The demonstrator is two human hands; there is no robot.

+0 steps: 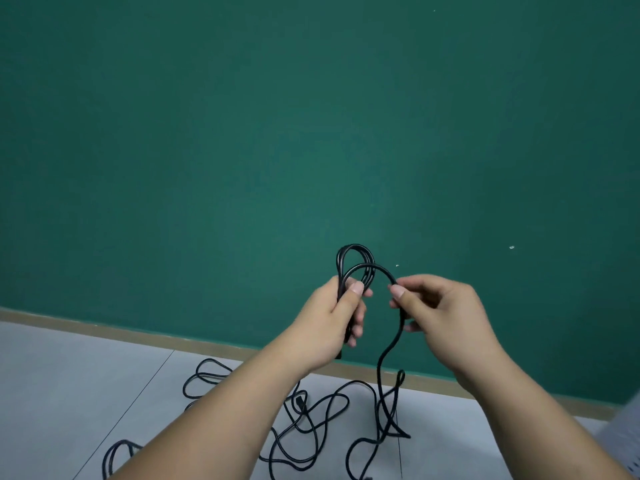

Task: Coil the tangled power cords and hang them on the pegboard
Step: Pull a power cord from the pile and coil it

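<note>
The step in hand is coiling. The person faces a green wall (311, 116) and winds one black power cord into loops in front of the body. The left hand (341, 317) holds the coil (355, 258): its grip is wrapped round the gathered turns, thumb pressed across the front, and the tops of the loops stand above the fist. The right hand (436, 306), just beside it, pinches the same cord between thumb and forefinger. From that pinch the cord arches over to the left hand as a fresh, unfinished turn. Below the right hand the free length (382, 368) drops to the grey floor (69, 375) and joins a tangle (311, 417) of loose black cord near the skirting board (138, 332). How many cords lie in that tangle cannot be told. No pegboard is in view. By my judgement only a few turns are made and most of the cord remains to be wound. The next move calls for laying the arched turn into the left grip. The right pinch then slides down the free length to draw up slack without pulling a knot tight.
</note>
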